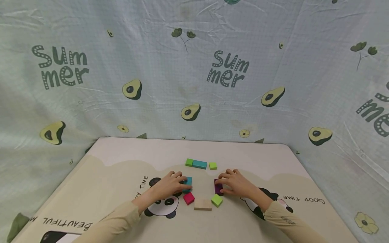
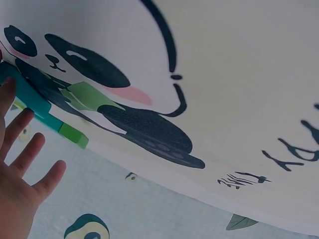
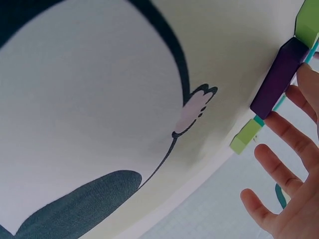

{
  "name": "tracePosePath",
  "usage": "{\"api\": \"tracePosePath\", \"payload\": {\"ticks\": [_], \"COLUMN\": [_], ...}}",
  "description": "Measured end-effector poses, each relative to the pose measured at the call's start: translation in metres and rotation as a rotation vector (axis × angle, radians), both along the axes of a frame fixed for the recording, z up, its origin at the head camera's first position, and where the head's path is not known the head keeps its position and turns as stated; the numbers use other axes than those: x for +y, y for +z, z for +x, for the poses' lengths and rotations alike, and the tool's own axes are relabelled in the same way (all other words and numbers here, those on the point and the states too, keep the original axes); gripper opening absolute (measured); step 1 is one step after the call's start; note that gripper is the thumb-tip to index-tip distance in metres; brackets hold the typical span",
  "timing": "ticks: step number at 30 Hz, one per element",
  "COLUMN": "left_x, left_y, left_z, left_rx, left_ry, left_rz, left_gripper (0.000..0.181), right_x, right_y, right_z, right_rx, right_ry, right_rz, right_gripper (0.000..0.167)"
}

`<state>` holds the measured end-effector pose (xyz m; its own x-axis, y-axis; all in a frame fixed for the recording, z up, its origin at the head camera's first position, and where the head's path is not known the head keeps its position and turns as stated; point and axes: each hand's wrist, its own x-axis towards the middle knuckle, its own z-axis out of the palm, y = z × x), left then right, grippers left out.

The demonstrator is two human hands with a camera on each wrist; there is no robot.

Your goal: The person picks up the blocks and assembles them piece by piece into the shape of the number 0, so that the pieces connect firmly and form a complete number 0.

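Note:
The left hand [image 1: 170, 185] has its thumb and a fingertip on a teal block [image 1: 189, 182], other fingers spread away; the left wrist view shows this hand [image 2: 22, 184] over the teal block [image 2: 25, 92]. Across from it, the right hand [image 1: 237, 184] pinches a dark purple block [image 1: 218, 187] by its two ends. In the right wrist view the purple block [image 3: 280, 77] lies flat beside that hand [image 3: 294, 184], several fingers extended.
Nearer the person lie a red block [image 1: 188, 198], a plain wooden block [image 1: 202, 204] and a lime block [image 1: 217, 200]. Farther back are a green block [image 1: 189, 162], a teal block [image 1: 199, 164] and another lime block [image 1: 212, 165]. A printed curtain hangs behind the table [image 1: 121, 148].

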<state>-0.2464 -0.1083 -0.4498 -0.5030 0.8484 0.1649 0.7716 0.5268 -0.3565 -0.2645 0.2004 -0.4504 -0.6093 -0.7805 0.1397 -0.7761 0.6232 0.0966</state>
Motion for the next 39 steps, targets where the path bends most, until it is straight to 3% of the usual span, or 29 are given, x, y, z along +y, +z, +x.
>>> {"api": "tracePosePath", "payload": {"ticks": [18, 27, 39], "left_x": [-0.0048, -0.0067, -0.0059], "left_y": [-0.0002, 0.0008, 0.0019], "left_z": [0.0016, 0.0077, 0.0079], "left_rx": [0.017, -0.049, -0.054], "left_ry": [-0.015, -0.069, -0.051], "left_rz": [0.04, 0.099, 0.081], "left_gripper": [0.034, 0.024, 0.026], "right_x": [-0.0002, 0.0007, 0.0023], "right_y": [-0.0027, -0.0044, -0.0059], "right_z": [0.0008, 0.0027, -0.0001], "right_rx": [-0.002, -0.014, 0.036], "right_ry": [-0.002, -0.012, 0.016], "right_rz": [-0.015, -0.016, -0.049], "right_gripper": [0.03, 0.03, 0.032]}}
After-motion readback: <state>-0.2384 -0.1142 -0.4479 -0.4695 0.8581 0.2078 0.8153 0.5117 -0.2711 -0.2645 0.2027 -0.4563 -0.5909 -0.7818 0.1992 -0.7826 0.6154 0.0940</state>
